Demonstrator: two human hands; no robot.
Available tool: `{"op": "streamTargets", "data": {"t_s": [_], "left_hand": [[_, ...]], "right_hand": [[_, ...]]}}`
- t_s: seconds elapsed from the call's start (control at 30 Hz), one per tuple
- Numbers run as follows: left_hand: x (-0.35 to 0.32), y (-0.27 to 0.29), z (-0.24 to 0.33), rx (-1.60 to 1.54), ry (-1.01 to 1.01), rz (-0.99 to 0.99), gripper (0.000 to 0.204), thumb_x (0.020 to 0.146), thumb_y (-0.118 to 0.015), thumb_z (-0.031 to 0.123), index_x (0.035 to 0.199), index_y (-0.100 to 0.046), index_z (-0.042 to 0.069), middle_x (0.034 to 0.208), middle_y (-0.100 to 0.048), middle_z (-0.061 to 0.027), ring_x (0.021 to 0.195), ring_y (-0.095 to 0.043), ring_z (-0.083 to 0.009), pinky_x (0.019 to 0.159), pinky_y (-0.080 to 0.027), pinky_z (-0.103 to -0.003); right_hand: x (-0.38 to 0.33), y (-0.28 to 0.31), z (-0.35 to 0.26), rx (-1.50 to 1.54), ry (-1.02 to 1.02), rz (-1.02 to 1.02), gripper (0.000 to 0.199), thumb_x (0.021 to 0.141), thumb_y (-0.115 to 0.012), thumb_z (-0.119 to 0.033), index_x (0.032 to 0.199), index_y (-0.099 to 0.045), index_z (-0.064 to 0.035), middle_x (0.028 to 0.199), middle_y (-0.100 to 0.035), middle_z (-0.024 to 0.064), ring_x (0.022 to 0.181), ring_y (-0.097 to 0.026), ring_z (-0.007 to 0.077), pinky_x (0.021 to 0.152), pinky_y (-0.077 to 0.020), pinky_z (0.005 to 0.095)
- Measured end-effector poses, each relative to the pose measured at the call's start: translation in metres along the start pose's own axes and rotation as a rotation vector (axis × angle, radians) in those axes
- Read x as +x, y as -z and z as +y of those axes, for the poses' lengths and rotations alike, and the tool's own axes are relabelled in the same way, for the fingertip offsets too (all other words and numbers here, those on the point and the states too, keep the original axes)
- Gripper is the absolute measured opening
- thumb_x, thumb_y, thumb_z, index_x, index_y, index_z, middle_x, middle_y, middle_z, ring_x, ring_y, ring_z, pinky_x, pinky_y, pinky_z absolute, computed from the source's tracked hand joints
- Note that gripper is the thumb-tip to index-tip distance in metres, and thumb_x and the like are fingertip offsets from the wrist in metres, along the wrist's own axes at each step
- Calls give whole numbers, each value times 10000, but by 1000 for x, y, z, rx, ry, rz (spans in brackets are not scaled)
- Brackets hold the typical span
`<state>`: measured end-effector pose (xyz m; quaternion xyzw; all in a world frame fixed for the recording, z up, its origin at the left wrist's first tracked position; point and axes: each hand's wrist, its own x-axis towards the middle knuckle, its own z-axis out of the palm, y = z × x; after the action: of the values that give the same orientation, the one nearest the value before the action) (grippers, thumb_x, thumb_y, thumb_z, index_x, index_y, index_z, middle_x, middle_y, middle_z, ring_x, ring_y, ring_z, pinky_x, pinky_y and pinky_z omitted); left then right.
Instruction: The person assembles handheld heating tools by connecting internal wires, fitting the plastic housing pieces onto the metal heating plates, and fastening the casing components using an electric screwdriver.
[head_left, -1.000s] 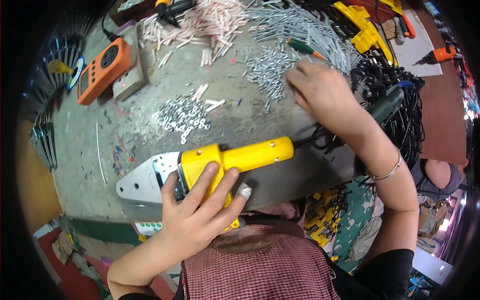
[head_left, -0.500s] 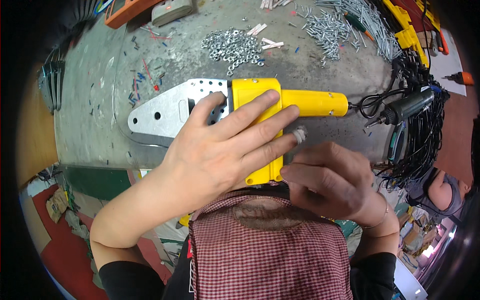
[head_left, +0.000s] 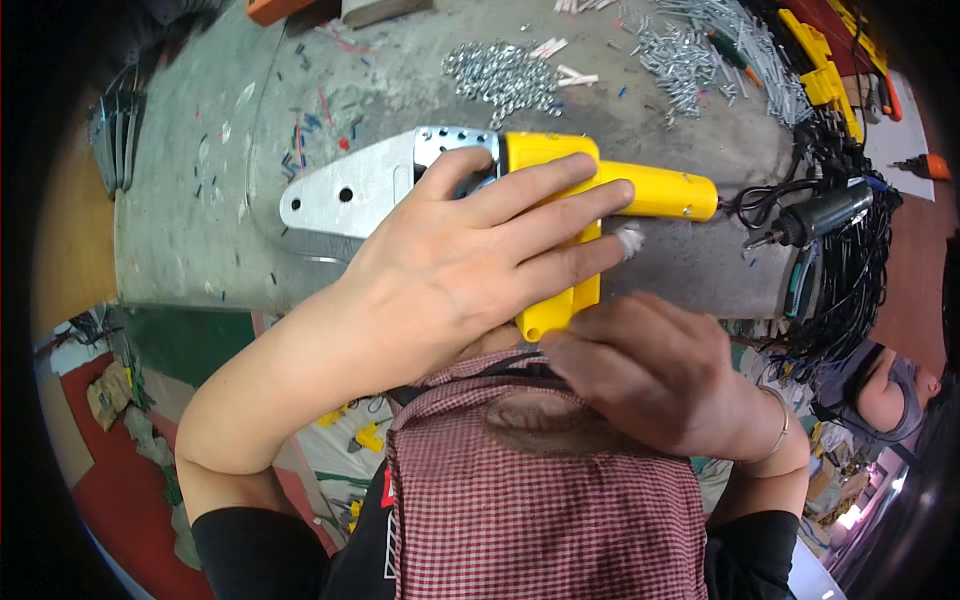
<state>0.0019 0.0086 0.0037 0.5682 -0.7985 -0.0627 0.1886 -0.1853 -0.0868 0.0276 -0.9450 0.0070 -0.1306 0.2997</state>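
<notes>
A pipe welder [head_left: 548, 150] with a yellow plastic body and handle lies across the bench. Its flat metal heating plate [head_left: 375, 188] points left, and a perforated metal guard joins plate and body. Over the body my left hand [head_left: 430, 250] is spread, gripping it from above with the thumb on the guard. A white wrap shows at one fingertip. At the near end of the yellow body, beside a round hole, my right hand [head_left: 655, 375] is closed in a pinch, blurred by motion. Whatever its fingertips hold is hidden.
Beyond the welder lie a heap of nuts [head_left: 495, 78] and a pile of screws [head_left: 690, 65]. A dark power screwdriver [head_left: 830, 212] rests at the right, beside bundled black cables [head_left: 850, 310]. Yellow housing parts [head_left: 825, 80] are at the far right.
The whole view has shifted a little. The welder has turned slightly, its handle now sloping more toward me. My right fingertips have moved left, over the near corner of its body.
</notes>
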Motion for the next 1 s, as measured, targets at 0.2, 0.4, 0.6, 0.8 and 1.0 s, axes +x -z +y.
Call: {"op": "streamTargets", "data": {"t_s": [0.2, 0.4, 0.6, 0.8, 1.0], "left_hand": [[5, 8, -4, -148, 41, -135, 693, 544, -755, 155, 1202, -538, 134, 1443, -436, -47, 1300, -427, -248, 846, -366, -427], [9, 15, -4, -158, 15, -180, 738, 571, -767, 324, 1243, -536, 123, 1455, -417, -57, 1306, -420, -236, 873, -360, -424], [6, 13, -9, -200, 73, -125, 712, 721, -666, 542, 1260, -548, 92, 1387, -501, -80, 1218, -490, -278, 910, -343, -424], [17, 20, -4, -212, 91, -140, 681, 685, -678, 508, 1226, -584, 104, 1350, -540, -47, 1183, -514, -252, 892, -348, -413], [43, 11, 6, -81, 80, 141, 462, 631, -743, 156, 1079, -666, 70, 994, -674, -46, 862, -623, -196, 695, -449, -310]], "right_hand": [[17, 3, -3, -85, 66, -152, 211, 726, -634, -176, 861, -588, -20, 817, -531, 75, 749, -594, 195, 521, -506, 278], [8, -2, 15, 143, -16, -105, 192, 727, -642, -173, 866, -592, -52, 890, -565, 76, 810, -609, 220, 608, -530, 304], [30, 67, 96, -19, -195, 237, 87, 781, -651, -104, 841, -637, -42, 791, -581, 80, 710, -597, 247, 647, -490, 335], [73, 91, 191, -641, -90, 209, 99, 771, -618, -86, 857, -641, -44, 870, -579, 85, 862, -598, 267, 689, -503, 370], [93, 83, 229, -826, -86, 57, 113, 742, -619, -92, 847, -643, -57, 889, -571, 70, 906, -584, 259, 705, -516, 387]]}}
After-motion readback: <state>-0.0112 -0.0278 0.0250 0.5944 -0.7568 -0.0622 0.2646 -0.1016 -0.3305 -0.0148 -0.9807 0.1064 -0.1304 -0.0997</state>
